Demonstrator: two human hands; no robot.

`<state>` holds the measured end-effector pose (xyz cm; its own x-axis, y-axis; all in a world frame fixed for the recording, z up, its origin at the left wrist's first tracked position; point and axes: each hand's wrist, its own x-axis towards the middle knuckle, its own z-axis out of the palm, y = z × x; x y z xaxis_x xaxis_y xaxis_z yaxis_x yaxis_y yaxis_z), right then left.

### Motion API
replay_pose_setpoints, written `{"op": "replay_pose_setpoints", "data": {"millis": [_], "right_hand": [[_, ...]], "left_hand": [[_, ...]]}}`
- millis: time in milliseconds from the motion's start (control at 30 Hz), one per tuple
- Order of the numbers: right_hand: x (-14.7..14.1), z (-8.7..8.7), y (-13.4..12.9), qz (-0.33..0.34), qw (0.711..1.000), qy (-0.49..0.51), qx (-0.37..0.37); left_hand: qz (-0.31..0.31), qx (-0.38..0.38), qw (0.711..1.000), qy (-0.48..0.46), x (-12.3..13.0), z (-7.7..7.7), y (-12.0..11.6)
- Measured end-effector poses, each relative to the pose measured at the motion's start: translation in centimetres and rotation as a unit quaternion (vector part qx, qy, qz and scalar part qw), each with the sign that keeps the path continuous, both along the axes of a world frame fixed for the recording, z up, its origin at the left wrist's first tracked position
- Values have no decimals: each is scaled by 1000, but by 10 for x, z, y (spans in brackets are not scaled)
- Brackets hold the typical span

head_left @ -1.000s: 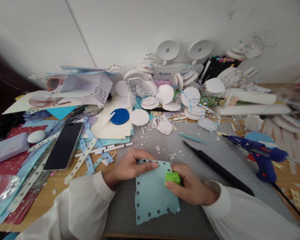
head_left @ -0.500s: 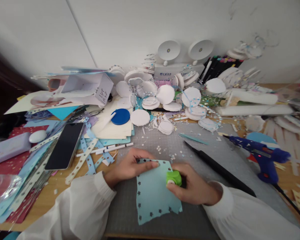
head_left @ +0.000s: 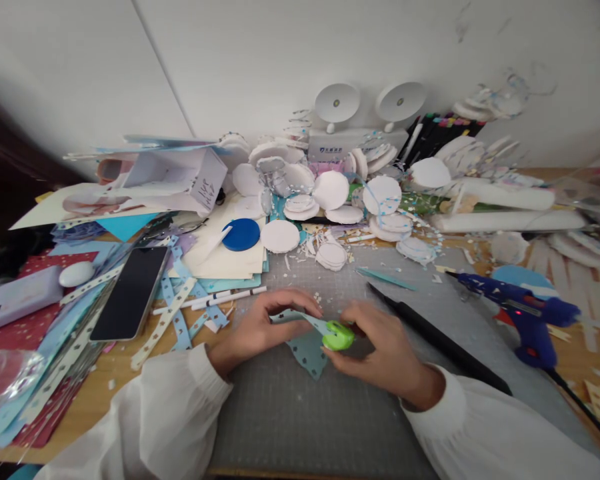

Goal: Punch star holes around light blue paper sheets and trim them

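Note:
A light blue sheet of paper [head_left: 307, 352], with small flower-shaped holes along its border, is tilted up above the grey cutting mat [head_left: 325, 427]. My left hand [head_left: 267, 330] pinches its upper left part between thumb and fingers. My right hand [head_left: 380, 347] is closed around a bright green craft punch [head_left: 339, 335], which sits against the paper's right edge. Part of the sheet is hidden by the punch and my fingers. Small punched bits are scattered on the mat just beyond my hands.
Right of my hands lie a black pen-like tool [head_left: 430, 330], teal tweezers [head_left: 386, 279] and a blue glue gun [head_left: 523, 307]. At left are a phone [head_left: 130, 293], punched paper strips [head_left: 165, 320] and coloured sheets. White discs [head_left: 331, 190] pile up along the wall.
The paper, lying nearly flat before, has been lifted and turned, its lower part swinging up and away from me. My right hand and the punch have moved slightly left and up.

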<state>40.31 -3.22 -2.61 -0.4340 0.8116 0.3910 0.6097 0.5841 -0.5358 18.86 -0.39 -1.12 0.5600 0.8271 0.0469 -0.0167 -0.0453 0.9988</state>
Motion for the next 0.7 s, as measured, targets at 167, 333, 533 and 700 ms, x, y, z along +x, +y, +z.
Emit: {"op": "replay_pose_setpoints", "data": {"millis": [167,333,533,700], "right_hand": [[0,-6,0,20,999,24,9],[-1,-7,-1,36,997,74,12],[-3,2,-1,24,987,141,-77],[-4,3,0,44,948,213,-231]], "left_hand": [[-42,-56,997,-36,-1,-4,1],[-26,-57,998,-17,-1,-2,0],[57,-27,995,73,1,-5,-1],[114,-34,987,105,3,-12,-1]]}}
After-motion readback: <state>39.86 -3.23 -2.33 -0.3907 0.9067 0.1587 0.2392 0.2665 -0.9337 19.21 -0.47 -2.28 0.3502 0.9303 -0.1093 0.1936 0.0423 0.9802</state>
